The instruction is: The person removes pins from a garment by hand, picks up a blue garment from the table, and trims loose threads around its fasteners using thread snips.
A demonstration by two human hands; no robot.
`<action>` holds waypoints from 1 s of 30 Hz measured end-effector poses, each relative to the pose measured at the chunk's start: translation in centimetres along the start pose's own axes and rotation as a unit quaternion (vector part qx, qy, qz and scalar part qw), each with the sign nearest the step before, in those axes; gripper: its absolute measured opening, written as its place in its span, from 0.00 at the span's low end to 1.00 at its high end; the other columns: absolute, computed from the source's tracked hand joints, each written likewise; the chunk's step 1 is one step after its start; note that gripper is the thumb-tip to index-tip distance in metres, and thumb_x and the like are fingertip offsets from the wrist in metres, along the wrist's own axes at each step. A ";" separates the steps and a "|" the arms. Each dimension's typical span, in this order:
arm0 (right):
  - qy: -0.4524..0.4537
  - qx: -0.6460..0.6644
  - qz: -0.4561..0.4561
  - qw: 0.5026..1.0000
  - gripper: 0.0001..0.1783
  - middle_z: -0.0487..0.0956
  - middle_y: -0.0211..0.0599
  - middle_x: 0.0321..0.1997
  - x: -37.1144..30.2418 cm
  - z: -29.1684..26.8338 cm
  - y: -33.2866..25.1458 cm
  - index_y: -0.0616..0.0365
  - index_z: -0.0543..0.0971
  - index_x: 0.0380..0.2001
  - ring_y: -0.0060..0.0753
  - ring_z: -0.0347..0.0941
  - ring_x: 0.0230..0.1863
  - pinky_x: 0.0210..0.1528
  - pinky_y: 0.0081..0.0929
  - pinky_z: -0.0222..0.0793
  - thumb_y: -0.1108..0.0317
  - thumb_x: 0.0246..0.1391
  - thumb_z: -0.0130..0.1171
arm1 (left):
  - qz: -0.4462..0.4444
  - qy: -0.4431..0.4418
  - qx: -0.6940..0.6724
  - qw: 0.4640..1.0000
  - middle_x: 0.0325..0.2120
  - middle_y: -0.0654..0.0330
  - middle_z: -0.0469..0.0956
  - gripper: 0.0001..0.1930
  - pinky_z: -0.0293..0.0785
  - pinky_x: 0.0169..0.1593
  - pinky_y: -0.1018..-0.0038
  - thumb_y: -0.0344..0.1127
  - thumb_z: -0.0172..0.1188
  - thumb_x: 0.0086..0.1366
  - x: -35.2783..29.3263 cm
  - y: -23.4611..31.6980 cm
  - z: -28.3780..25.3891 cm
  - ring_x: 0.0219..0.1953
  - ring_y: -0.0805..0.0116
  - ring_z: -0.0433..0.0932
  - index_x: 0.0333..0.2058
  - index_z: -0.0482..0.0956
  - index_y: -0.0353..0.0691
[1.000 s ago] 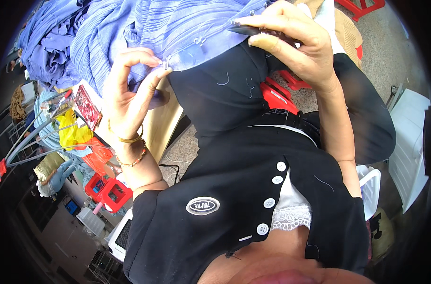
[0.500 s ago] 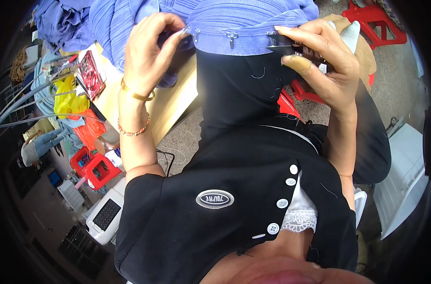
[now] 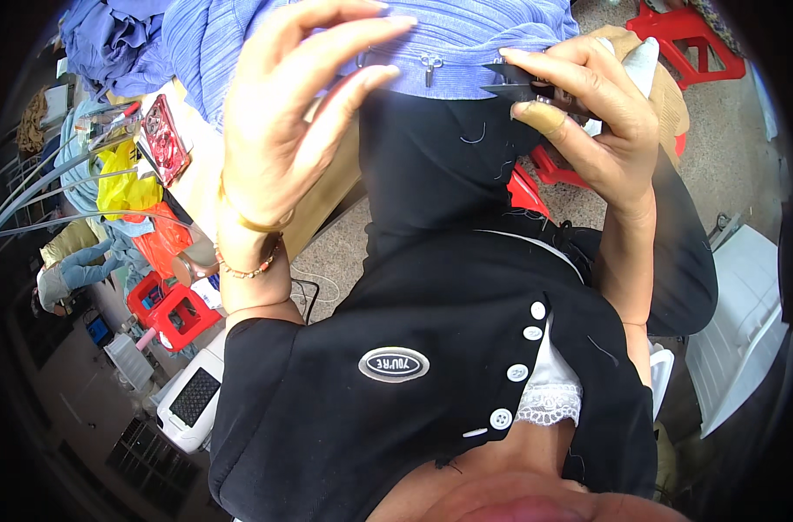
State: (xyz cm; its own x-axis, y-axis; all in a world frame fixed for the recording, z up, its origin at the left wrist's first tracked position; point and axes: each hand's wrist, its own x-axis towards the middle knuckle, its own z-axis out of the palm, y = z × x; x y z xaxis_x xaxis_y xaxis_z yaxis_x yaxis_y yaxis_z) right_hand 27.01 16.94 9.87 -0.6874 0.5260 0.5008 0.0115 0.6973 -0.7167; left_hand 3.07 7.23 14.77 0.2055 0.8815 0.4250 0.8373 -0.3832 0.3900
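Left hand (image 3: 279,122) lifted, hem (blue) (image 3: 456,81) between hands (image 3: 604,117)

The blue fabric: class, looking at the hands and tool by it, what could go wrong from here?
1. The dark snips in the right hand have parted blades at the edge of the blue fabric, so they might nick it.
2. Black trousers lie close below; a slip could catch them.
3. The left hand has finger and thumb apart, so the edge may shift.
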 end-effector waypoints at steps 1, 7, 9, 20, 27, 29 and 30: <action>-0.001 0.004 0.011 1.000 0.23 0.74 0.30 0.33 0.0 0.0 -0.1 0.61 0.82 0.44 0.17 0.62 0.28 0.28 0.15 0.54 0.75 0.39 0.69 | -0.006 0.002 -0.027 1.000 0.43 0.54 0.77 0.16 0.70 0.51 0.72 0.22 0.63 0.55 0.0 -0.2 0.5 0.47 0.63 0.75 0.45 0.80 0.35; 0.002 -0.016 -0.003 1.000 0.23 0.74 0.30 0.34 0.4 -0.1 -0.3 0.61 0.81 0.45 0.17 0.63 0.28 0.27 0.15 0.56 0.76 0.40 0.69 | -0.017 0.058 -0.096 0.994 0.38 0.55 0.77 0.15 0.72 0.44 0.75 0.21 0.65 0.52 -0.9 -1.7 1.9 0.42 0.67 0.76 0.41 0.82 0.35; 0.002 -0.023 -0.013 1.000 0.23 0.74 0.31 0.33 0.9 -0.2 -0.7 0.61 0.81 0.45 0.17 0.63 0.27 0.27 0.15 0.57 0.75 0.40 0.69 | -0.018 0.079 -0.101 0.992 0.37 0.56 0.77 0.14 0.73 0.42 0.76 0.20 0.66 0.51 -1.2 -1.8 2.1 0.40 0.68 0.76 0.39 0.83 0.35; -0.030 -0.175 -0.042 0.983 0.19 0.74 0.32 0.27 4.0 -0.8 -3.3 0.60 0.83 0.40 0.25 0.67 0.27 0.30 0.20 0.59 0.70 0.40 0.71 | 0.006 0.113 -0.087 0.990 0.30 0.56 0.79 0.08 0.73 0.40 0.74 0.21 0.67 0.51 -0.8 -2.1 1.9 0.35 0.66 0.77 0.31 0.80 0.34; 0.002 -0.269 -0.117 0.956 0.19 0.73 0.26 0.23 4.9 -0.4 -3.3 0.53 0.84 0.34 0.24 0.66 0.20 0.22 0.24 0.57 0.65 0.32 0.72 | 0.020 0.114 -0.062 0.991 0.30 0.55 0.78 0.08 0.74 0.40 0.74 0.21 0.66 0.52 -0.9 -2.0 1.7 0.35 0.66 0.78 0.32 0.79 0.34; -0.017 -0.270 -0.115 0.956 0.19 0.73 0.26 0.23 5.2 -0.6 -3.5 0.53 0.84 0.34 0.24 0.66 0.20 0.21 0.24 0.57 0.65 0.31 0.72 | 0.020 0.117 -0.038 0.992 0.30 0.56 0.78 0.08 0.74 0.40 0.74 0.21 0.66 0.52 -0.9 -1.7 1.6 0.34 0.66 0.78 0.31 0.78 0.34; -0.008 -0.252 -0.116 0.961 0.19 0.74 0.27 0.23 5.3 -0.5 -3.5 0.53 0.84 0.33 0.24 0.67 0.20 0.21 0.24 0.58 0.66 0.31 0.72 | 0.021 0.118 -0.039 0.992 0.30 0.56 0.78 0.08 0.74 0.40 0.74 0.21 0.66 0.52 -0.9 -1.7 1.6 0.34 0.66 0.78 0.31 0.78 0.34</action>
State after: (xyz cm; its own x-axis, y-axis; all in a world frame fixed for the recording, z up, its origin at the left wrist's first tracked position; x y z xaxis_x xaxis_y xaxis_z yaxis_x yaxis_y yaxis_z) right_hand 23.70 17.54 15.33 -0.7254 0.3238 0.6074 0.2040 0.9440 -0.2595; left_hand 2.26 7.51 12.38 0.1073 0.7793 0.6174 0.7876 -0.4456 0.4256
